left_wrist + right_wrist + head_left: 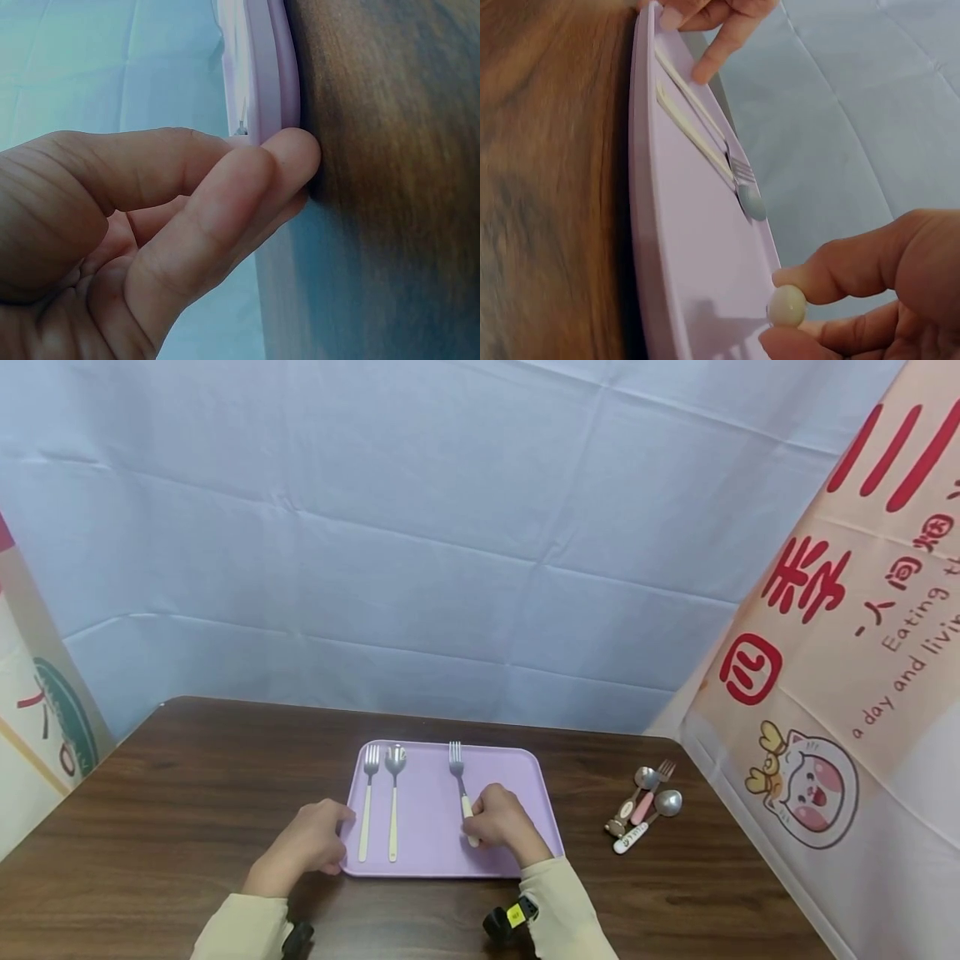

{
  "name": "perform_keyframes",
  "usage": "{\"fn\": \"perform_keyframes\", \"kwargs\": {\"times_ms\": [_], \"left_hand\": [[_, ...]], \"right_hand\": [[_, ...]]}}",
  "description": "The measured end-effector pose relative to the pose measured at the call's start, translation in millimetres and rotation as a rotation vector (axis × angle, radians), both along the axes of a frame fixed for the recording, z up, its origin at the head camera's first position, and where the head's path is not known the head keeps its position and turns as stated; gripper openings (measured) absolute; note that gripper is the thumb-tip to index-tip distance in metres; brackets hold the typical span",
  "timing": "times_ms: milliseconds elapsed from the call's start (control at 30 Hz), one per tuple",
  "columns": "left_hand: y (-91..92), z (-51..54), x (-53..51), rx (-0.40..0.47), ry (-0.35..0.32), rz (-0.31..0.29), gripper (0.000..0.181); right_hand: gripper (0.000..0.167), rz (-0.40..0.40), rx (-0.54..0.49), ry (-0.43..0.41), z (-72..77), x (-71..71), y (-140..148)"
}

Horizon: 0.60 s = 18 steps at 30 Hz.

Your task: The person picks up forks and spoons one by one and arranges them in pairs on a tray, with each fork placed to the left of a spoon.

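Note:
A light purple tray [429, 814] lies on the table. My left hand [303, 843] grips its left rim, with thumb and fingers at the edge in the left wrist view. On the tray's left side, a fork [367, 793] and a spoon [394, 785] with cream handles lie side by side. My right hand [504, 818] pinches the cream handle of a second fork [457, 767] between thumb and fingers, over the middle of the tray, its tines pointing away from me. In the right wrist view the rounded handle end [787, 306] shows between the fingertips.
Right of the tray lies a small pile of short cutlery: a spoon with a brown handle [625, 810], a fork with a pink handle [642, 808] and a spoon with a white printed handle [632, 838]. The brown wooden table [225, 760] meets hanging cloth behind.

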<state>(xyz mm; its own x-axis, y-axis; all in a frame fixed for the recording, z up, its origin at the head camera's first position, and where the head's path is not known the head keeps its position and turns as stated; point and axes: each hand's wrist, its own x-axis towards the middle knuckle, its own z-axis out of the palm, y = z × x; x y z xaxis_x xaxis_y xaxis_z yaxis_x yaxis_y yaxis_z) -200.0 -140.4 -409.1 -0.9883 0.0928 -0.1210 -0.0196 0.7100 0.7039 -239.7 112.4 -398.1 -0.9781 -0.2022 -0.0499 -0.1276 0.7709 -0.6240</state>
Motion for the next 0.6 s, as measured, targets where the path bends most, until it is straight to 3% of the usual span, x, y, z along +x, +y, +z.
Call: {"fn": "perform_keyframes", "kwargs": {"times_ms": [600], "left_hand": [[0.4, -0.2, -0.3, 0.025, -0.004, 0.010, 0.053]], "right_hand": [[0.018, 0.002, 0.014, -0.001, -10.1, 1.4, -21]]}}
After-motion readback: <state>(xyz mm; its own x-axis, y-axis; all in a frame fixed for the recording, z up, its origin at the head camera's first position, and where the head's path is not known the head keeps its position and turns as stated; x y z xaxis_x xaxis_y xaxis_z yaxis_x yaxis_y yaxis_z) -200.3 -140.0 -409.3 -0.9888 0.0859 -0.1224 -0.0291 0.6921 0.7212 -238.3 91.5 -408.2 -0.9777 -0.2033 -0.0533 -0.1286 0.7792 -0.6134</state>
